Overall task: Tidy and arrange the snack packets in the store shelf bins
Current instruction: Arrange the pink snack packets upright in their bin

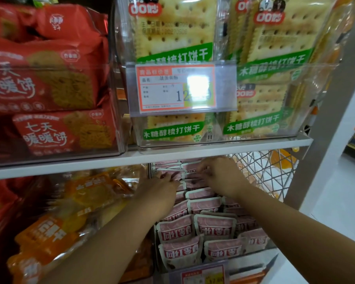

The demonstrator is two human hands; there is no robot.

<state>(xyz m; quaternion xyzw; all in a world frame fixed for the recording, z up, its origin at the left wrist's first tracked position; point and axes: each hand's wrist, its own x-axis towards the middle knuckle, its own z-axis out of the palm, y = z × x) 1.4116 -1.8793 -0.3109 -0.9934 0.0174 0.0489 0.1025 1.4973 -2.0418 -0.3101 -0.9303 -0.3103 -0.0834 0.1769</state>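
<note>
Item: pink packets (213,224), standing in upright rows in the lower clear bin (254,252), under the shelf board (172,154). Front rows are fairly even, faces outward. Middle and rear rows lean and overlap.

Left hand (162,184): reaches to the rear rows. Its fingers curl over the top edge of a rear packet and appear to pinch it.

Right hand (221,175): just beside the left, at the same rear rows. Its fingers bend down among the packet tops. Blur hides whether they pinch one.

Step in hand, as judged: straightening the back rows of this bin, with the front already in order.

Next move calls for: setting the rear packets upright and square to the rows ahead, then closing gaps, without toppling the middle rows under the forearms.

Neighbours: orange packets (49,228) in the bin to the left; cracker packs (172,37) and red packs (49,83) above; wire basket (262,173) to the right.
</note>
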